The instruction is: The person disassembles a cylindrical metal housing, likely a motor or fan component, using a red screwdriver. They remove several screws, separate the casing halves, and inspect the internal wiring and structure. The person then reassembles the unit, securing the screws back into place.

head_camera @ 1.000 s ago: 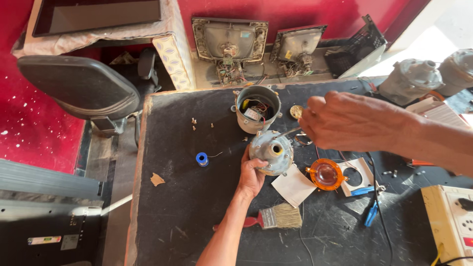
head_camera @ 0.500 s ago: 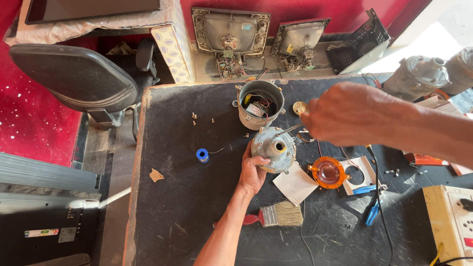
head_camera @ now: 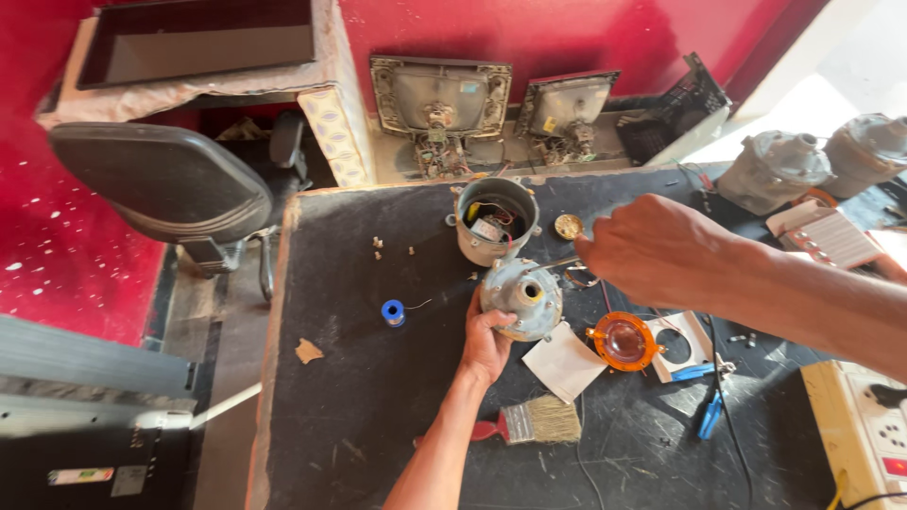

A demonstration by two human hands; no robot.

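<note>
- Where the dark tabletop (head_camera: 359,416) comes nearest the camera, a paintbrush (head_camera: 529,421) with a red handle lies flat, just beside the left forearm.
- A white paper square (head_camera: 564,363) lies right of the left wrist, its upper corner tucked under the round metal part.
- Blue-handled pliers (head_camera: 707,404) lie near the right edge, beside a white card with a round hole (head_camera: 682,342).
- The left hand (head_camera: 487,342) grips the lower edge of a grey disc-shaped metal part (head_camera: 521,297), fingers curled up around its rim; the part sits mid-table.
- An orange ring (head_camera: 624,341) lies just right of the part, apart from it.
- A blue spool (head_camera: 393,313) stands well to the left, a thin wire trailing from it.
- The right hand (head_camera: 652,250) is closed around a thin metal tool (head_camera: 553,265), whose tip rests on top of the grey part.
- A grey metal can (head_camera: 496,220), open and showing wires inside, stands just behind the part.
- Two old picture tubes (head_camera: 439,99) lean against the red wall beyond the tabletop; a black chair (head_camera: 161,179) stands at left.
</note>
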